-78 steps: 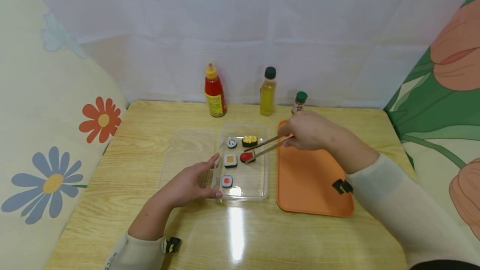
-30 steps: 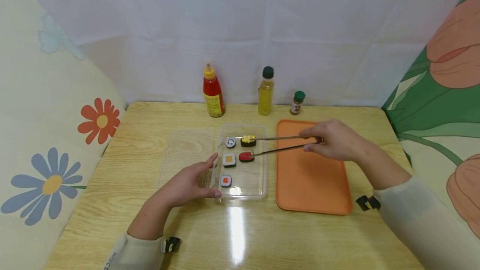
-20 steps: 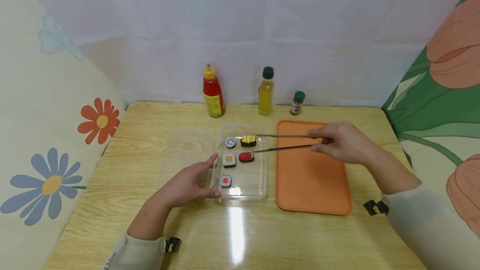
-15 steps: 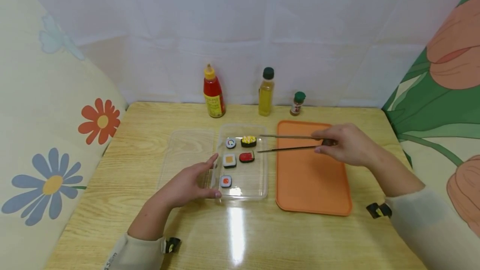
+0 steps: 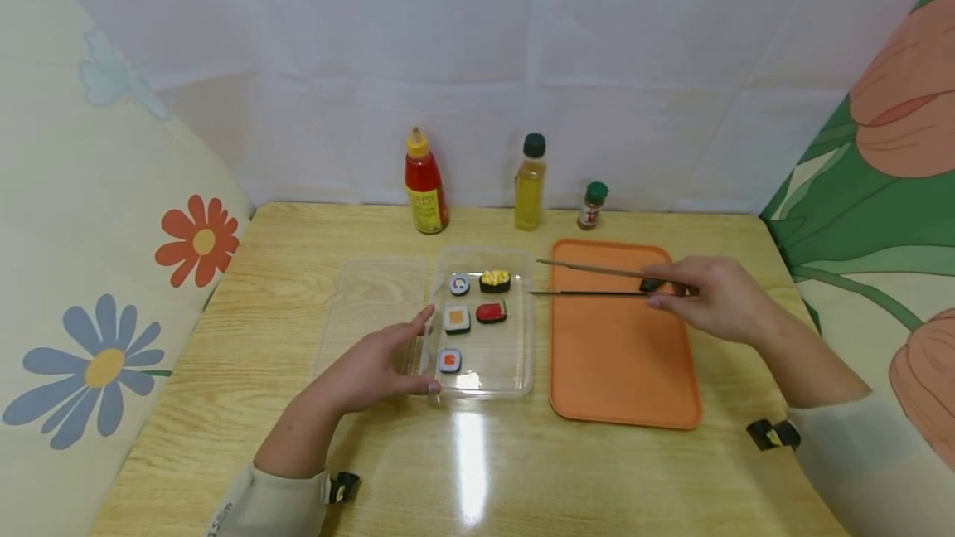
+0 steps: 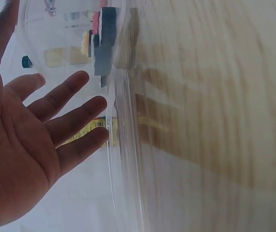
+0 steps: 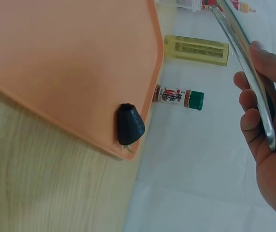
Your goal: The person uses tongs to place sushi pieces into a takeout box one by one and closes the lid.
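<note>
R hand [image 5: 724, 297] pinched tongs [image 5: 589, 293], tips apart near clear box's [image 5: 532, 355] right rim; L hand [image 5: 376, 367], fingers spread, by its left side. 5 sushi pcs [image 5: 457, 319] sat inside, mid-frame. Prob. between pickups; next likely called for gripping black cone [image 7: 130, 124] on orange tray [image 5: 625, 363], frame right.

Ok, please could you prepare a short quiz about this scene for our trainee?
1. How many small sushi pieces lie in the clear plastic box?
2. Choose what lies on the orange rectangular tray: A) red sauce bottle, B) black cone-shaped piece, C) yellow oil bottle.
3. Which hand holds the slim metal tongs, and are their tips together or apart?

Key: 1. Five. 2. B. 3. The right hand; apart.
</note>
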A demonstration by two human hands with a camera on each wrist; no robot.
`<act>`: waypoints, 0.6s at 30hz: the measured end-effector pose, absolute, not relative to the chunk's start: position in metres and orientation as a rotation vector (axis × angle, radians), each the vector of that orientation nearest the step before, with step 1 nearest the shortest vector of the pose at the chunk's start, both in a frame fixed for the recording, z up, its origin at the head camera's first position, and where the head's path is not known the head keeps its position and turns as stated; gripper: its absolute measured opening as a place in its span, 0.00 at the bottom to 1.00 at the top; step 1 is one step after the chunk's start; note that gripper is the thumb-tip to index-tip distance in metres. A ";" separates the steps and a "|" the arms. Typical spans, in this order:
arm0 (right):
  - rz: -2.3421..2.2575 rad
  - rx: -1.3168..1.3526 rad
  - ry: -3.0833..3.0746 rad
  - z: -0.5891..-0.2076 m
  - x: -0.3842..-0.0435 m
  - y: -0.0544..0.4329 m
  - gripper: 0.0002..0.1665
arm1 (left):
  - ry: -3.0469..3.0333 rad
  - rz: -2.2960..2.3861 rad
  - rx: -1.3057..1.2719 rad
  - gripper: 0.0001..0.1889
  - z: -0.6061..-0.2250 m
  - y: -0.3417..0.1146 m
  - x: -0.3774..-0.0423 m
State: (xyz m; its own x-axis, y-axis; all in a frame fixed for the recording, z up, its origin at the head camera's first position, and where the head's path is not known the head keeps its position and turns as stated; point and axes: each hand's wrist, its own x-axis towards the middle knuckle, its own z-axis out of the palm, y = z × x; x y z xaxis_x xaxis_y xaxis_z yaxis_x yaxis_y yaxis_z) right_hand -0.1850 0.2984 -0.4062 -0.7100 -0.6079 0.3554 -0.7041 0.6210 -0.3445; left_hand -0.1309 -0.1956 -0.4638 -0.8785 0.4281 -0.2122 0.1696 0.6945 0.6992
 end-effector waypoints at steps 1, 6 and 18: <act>0.693 1.075 -2.645 -0.407 -0.184 0.300 0.23 | 2.547 0.998 0.469 0.60 -0.464 -0.196 -0.131; 0.688 1.038 -2.676 -0.409 -0.179 0.308 0.23 | 2.551 0.998 0.479 0.59 -0.464 -0.196 -0.131; 0.671 0.944 -2.682 -0.421 -0.166 0.327 0.24 | 2.544 1.003 0.476 0.59 -0.463 -0.196 -0.131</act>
State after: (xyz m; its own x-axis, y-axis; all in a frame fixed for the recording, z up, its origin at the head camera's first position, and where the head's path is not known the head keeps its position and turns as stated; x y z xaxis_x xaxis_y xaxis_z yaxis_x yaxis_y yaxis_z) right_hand -0.1656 0.3270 -0.4215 -0.7697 -0.5358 0.3471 -0.6361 0.6897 -0.3460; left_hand -0.1307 -0.1961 -0.4631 -0.8769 0.4333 -0.2079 0.1749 0.6906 0.7017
